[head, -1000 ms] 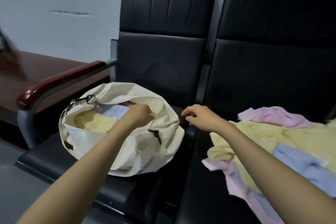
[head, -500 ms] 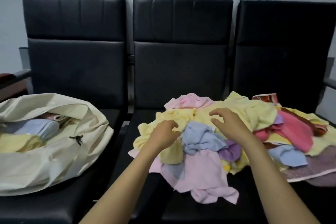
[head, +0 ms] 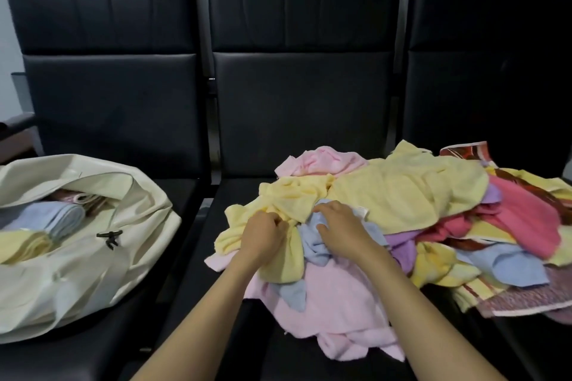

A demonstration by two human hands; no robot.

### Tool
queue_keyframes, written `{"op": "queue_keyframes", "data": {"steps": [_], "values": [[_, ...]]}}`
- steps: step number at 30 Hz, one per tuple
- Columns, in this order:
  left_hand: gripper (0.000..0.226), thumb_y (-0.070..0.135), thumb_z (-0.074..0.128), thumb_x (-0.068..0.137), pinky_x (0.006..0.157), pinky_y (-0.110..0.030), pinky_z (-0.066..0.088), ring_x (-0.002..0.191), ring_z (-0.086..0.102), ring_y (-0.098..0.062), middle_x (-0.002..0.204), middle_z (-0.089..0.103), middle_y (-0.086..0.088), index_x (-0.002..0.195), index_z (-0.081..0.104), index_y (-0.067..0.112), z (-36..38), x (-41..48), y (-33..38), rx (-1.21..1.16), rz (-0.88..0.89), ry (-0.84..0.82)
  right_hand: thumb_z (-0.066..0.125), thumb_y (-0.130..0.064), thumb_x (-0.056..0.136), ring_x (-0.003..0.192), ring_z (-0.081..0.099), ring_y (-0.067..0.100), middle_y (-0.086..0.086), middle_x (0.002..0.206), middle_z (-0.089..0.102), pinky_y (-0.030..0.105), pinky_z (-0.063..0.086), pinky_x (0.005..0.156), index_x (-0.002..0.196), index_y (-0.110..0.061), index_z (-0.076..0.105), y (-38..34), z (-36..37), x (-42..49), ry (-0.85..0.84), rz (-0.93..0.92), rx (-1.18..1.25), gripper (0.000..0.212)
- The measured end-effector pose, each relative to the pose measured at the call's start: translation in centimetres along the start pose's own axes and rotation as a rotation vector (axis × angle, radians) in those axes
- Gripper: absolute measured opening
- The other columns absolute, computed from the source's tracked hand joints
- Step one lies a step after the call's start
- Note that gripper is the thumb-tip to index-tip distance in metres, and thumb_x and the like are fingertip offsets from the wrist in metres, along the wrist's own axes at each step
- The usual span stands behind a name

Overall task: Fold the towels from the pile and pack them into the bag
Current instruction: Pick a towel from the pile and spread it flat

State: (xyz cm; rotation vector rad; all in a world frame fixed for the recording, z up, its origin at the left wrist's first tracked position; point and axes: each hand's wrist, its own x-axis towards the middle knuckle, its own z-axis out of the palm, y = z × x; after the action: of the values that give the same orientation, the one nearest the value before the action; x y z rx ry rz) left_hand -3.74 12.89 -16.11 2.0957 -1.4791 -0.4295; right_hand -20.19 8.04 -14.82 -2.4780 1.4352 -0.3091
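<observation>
Our left hand (head: 263, 238) gripped a bunch of the yellow towel (head: 294, 199) at the pile's (head: 402, 195) near left edge on the middle seat (head: 238, 195). Our right hand (head: 343, 230) lay just beside it on the light blue towel (head: 312, 244); we could not tell whether it pinched the cloth. The cream bag (head: 93, 257) sat open on the left seat (head: 182, 192), well apart.

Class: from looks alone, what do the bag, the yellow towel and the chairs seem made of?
Bag: smooth cream cloth, perhaps canvas or coated fabric; soft creases. Yellow towel: fluffy matte terry, likely cotton. Chairs: glossy black leather or imitation; stitched panels.
</observation>
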Motion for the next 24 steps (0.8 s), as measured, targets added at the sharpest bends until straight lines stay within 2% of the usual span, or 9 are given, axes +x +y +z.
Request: {"op": "queue_keyframes", "data": {"steps": [2, 7, 10, 12, 14, 17, 20, 22, 24], "values": [[0.037, 0.022, 0.045, 0.099, 0.069, -0.029, 0.028, 0.083, 0.042, -0.019, 0.079, 0.047, -0.004, 0.062, 0.043, 0.018, -0.3, -0.1, 0.2, -0.171, 0.068, 0.005, 0.040, -0.021, 0.099, 0.130, 0.035, 0.026, 0.004, 0.144, 0.039, 0.038, 0.036, 0.102, 0.142, -0.022, 0.037, 0.0, 0.3, 0.3, 0.036, 0.047, -0.067, 0.043], [0.033, 0.028, 0.034, 0.104, 0.081, -0.032, 0.041, 0.079, 0.046, -0.010, 0.084, 0.049, -0.002, 0.092, 0.049, 0.001, -1.4, -2.1, 1.8, -0.612, 0.122, -0.021, 0.043, -0.024, 0.096, 0.133, 0.023, 0.021, -0.006, 0.148, 0.030, 0.039, 0.025, 0.103, 0.145, -0.037, 0.027, -1.0, 0.4, 0.4, 0.140, 0.071, -0.072, 0.053], [0.040, 0.037, 0.039, 0.101, 0.081, -0.033, 0.044, 0.082, 0.049, -0.011, 0.085, 0.053, -0.002, 0.092, 0.051, -0.001, -1.3, -2.7, 2.4, -0.735, 0.165, -0.082, 0.049, -0.010, 0.087, 0.126, 0.030, 0.021, -0.007, 0.142, 0.040, 0.032, 0.025, 0.096, 0.130, -0.035, 0.049, -0.7, 0.0, 0.4, 0.219, 0.013, 0.028, 0.049], [0.028, 0.032, 0.045, 0.100, 0.067, -0.026, 0.041, 0.072, 0.047, -0.012, 0.076, 0.051, 0.000, 0.089, 0.050, 0.006, -1.5, -2.7, 2.7, -0.795, 0.087, -0.065, 0.048, 0.001, 0.082, 0.109, 0.047, 0.022, -0.002, 0.121, 0.057, 0.030, 0.036, 0.086, 0.110, -0.025, 0.061, -0.2, -1.0, 0.2, 0.262, -0.053, 0.213, 0.039], [0.012, 0.020, 0.052, 0.095, 0.055, -0.017, 0.037, 0.062, 0.046, -0.009, 0.070, 0.049, 0.002, 0.105, 0.049, 0.016, -1.8, -2.6, 2.5, -0.730, 0.002, -0.083, 0.047, 0.008, 0.075, 0.089, 0.054, 0.017, -0.001, 0.097, 0.062, 0.021, 0.042, 0.074, 0.092, -0.021, 0.060, 0.4, -2.8, -0.6, 0.201, -0.101, 0.460, 0.036], [0.048, 0.023, 0.058, 0.088, 0.062, -0.018, 0.044, 0.074, 0.058, -0.013, 0.078, 0.058, 0.003, 0.134, 0.045, 0.028, -1.8, -2.3, 1.2, -0.294, 0.057, -0.171, 0.050, 0.008, 0.073, 0.082, 0.055, 0.014, -0.003, 0.087, 0.060, 0.016, 0.040, 0.066, 0.081, -0.023, 0.058, 1.8, -4.9, -1.9, -0.035, -0.074, 0.437, 0.033], [0.043, 0.041, 0.070, 0.083, 0.075, -0.025, 0.043, 0.087, 0.053, -0.015, 0.091, 0.053, 0.002, 0.118, 0.062, 0.018, -1.3, -2.2, 0.9, -0.127, 0.087, -0.146, 0.049, 0.012, 0.075, 0.090, 0.058, 0.020, 0.002, 0.093, 0.060, 0.023, 0.047, 0.070, 0.081, -0.015, 0.068, 3.1, -5.3, -2.4, -0.205, 0.086, 0.218, 0.034], [0.034, 0.040, 0.073, 0.081, 0.082, -0.021, 0.036, 0.098, 0.040, -0.012, 0.103, 0.042, 0.003, 0.102, 0.065, 0.014, -1.1, -2.3, 1.2, -0.162, 0.166, -0.006, 0.045, 0.007, 0.083, 0.091, 0.057, 0.019, 0.003, 0.098, 0.059, 0.020, 0.048, 0.066, 0.080, -0.013, 0.068, 3.5, -4.6, -2.4, -0.164, 0.176, 0.246, 0.031], [0.023, 0.032, 0.070, 0.085, 0.081, -0.015, 0.033, 0.101, 0.038, -0.009, 0.109, 0.046, 0.003, 0.086, 0.060, 0.012, -1.5, -2.3, 1.6, -0.297, 0.227, 0.128, 0.046, -0.013, 0.094, 0.094, 0.057, 0.020, 0.003, 0.100, 0.061, 0.026, 0.048, 0.073, 0.090, -0.013, 0.061, 3.2, -3.7, -2.3, -0.076, 0.186, 0.338, 0.015]]}}
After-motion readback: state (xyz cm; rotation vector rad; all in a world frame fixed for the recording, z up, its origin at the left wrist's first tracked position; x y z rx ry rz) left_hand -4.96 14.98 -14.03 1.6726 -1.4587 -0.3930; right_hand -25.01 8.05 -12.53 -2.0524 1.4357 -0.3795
